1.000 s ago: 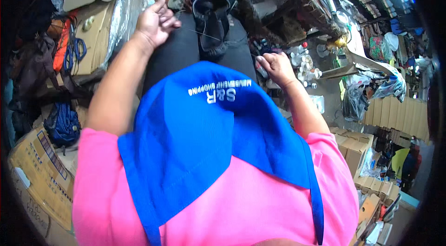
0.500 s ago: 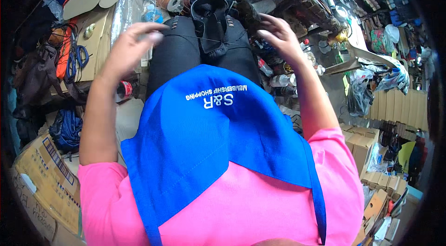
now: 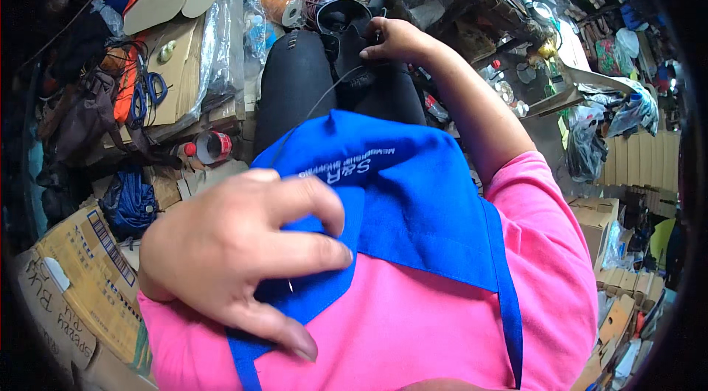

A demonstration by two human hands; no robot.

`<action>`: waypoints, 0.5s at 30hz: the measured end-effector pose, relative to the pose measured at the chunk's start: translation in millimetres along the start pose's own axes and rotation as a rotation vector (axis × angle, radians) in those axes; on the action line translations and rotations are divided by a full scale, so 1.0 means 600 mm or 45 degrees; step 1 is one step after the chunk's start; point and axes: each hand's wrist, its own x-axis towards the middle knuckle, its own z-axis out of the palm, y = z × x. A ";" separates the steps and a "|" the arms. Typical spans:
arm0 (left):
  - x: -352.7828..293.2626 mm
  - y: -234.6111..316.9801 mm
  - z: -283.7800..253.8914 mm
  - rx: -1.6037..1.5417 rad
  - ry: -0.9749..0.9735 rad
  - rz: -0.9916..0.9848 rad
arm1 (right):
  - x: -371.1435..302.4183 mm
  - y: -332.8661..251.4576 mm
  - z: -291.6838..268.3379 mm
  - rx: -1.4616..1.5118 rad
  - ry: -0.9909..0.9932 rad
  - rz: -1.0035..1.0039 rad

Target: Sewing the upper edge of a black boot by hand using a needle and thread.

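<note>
A black shoe rests between my knees, partly hidden by my right hand. The fingers of that hand are closed at its edge, thumb toward me. From the shoe a thin dark thread runs taut across the blue apron to my left hand. That hand is drawn up close before my chest, back upward, fingers curled and slightly blurred. The thread passes in behind its far knuckles; its hold inside the palm is hidden. A thin bright sliver, perhaps a needle tip, shows below the index finger.
An orange spool lies beyond my knees. To the left are blue-handled scissors, cardboard sheets and a red-labelled bottle part. Printed cartons stand at lower left. Plastic bags and boxes crowd the right.
Both hands were spread apart beside my knees with the thread stretched between them. My left hand has come back toward my chest; my right hand has moved inward to the shoe.
</note>
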 end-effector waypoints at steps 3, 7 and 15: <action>0.008 0.016 0.022 0.189 -0.040 -0.119 | -0.009 -0.004 0.011 -0.041 0.097 0.082; 0.011 0.008 0.036 0.319 -0.091 -0.043 | -0.040 -0.011 -0.001 0.061 0.378 -0.082; 0.003 0.006 -0.011 -0.298 -0.381 0.262 | -0.231 -0.132 -0.122 0.909 -0.612 -1.269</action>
